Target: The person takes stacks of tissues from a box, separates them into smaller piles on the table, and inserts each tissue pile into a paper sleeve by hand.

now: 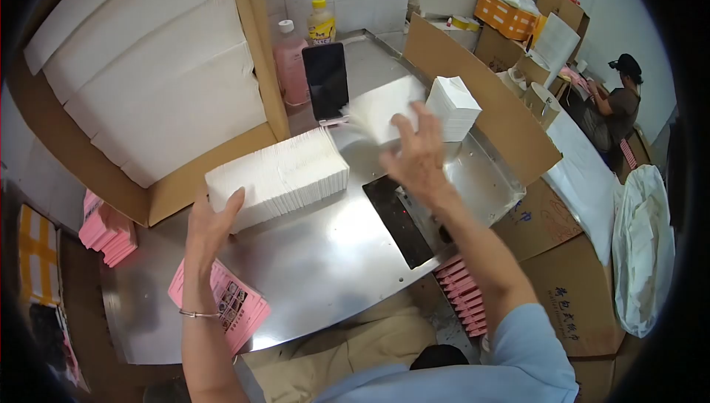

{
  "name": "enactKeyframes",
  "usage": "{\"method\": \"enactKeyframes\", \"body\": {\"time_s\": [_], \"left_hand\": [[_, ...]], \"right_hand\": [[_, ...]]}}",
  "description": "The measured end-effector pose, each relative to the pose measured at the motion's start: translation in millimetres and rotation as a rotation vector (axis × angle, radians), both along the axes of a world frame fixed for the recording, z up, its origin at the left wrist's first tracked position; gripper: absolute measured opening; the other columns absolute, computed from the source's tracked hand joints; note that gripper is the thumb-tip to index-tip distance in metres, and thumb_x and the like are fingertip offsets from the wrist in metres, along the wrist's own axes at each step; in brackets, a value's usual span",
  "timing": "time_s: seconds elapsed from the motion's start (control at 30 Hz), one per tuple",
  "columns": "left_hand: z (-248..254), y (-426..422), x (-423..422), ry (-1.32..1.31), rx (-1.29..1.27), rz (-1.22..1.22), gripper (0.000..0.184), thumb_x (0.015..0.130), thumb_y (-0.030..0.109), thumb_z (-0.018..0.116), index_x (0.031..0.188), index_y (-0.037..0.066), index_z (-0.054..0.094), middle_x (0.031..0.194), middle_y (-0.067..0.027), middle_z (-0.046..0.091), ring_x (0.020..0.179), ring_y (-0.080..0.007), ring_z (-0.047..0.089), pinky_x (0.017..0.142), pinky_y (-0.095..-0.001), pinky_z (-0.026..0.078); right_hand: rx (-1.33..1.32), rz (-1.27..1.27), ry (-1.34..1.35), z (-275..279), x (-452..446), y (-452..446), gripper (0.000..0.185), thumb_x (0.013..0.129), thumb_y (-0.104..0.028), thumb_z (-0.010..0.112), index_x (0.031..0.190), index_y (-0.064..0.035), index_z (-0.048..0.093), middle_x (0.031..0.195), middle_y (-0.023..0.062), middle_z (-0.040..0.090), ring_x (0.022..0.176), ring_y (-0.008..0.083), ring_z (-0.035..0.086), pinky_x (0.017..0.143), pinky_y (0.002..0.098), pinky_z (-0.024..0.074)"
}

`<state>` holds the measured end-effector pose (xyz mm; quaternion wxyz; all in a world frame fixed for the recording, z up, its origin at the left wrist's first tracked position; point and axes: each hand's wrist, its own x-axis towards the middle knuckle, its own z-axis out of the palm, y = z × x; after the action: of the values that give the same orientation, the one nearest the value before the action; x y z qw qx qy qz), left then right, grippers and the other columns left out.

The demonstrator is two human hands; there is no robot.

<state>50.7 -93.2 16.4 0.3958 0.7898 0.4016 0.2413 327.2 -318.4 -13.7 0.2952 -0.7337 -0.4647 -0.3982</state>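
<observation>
A long row of white folded napkins [285,177] stands on the metal table. My left hand [213,219] is at its left end, thumb on top and the other fingers behind the end. My right hand [420,153] holds a blurred bundle of white napkins [386,109] above the table, right of the row. Just behind that hand is a square stack of white napkins [453,111]. Pink printed packets [235,305] lie under my left forearm, near the table's front edge.
A phone [326,81] stands behind the row, beside bottles [291,70]. An open carton [275,100] of white stacks rises at left. A dark slot [398,222] cuts the metal table [325,270]. Another person [620,107] sits at far right.
</observation>
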Motion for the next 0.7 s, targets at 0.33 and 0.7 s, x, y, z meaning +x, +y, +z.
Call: {"method": "enactKeyframes", "body": {"time_s": [0.33,0.7], "left_hand": [[-10.2,6.6,30.6,0.155,0.252,0.009,0.097,0.079,0.062,0.072,0.135,-0.013,0.047,0.128,-0.0336,0.059,0.121,-0.0431,0.059,0.102,-0.0441,0.047],[10.2,-24.5,68.6,0.436,0.201,0.023,0.115,0.071,0.072,0.073,0.132,-0.021,0.041,0.126,-0.0362,0.058,0.121,-0.0436,0.059,0.102,-0.0441,0.048]], "right_hand": [[-0.316,0.488,0.936,-6.3,-29.5,40.8,0.066,0.07,-0.007,0.062,0.134,0.0048,0.053,0.136,0.029,0.053,0.131,0.0449,0.048,0.109,0.0396,0.0413],[-0.099,0.476,0.466,-47.3,-98.6,97.5,0.062,0.062,-0.009,0.074,0.12,-0.0031,0.053,0.136,0.0247,0.043,0.122,0.0478,0.043,0.101,0.0522,0.0437]]}}
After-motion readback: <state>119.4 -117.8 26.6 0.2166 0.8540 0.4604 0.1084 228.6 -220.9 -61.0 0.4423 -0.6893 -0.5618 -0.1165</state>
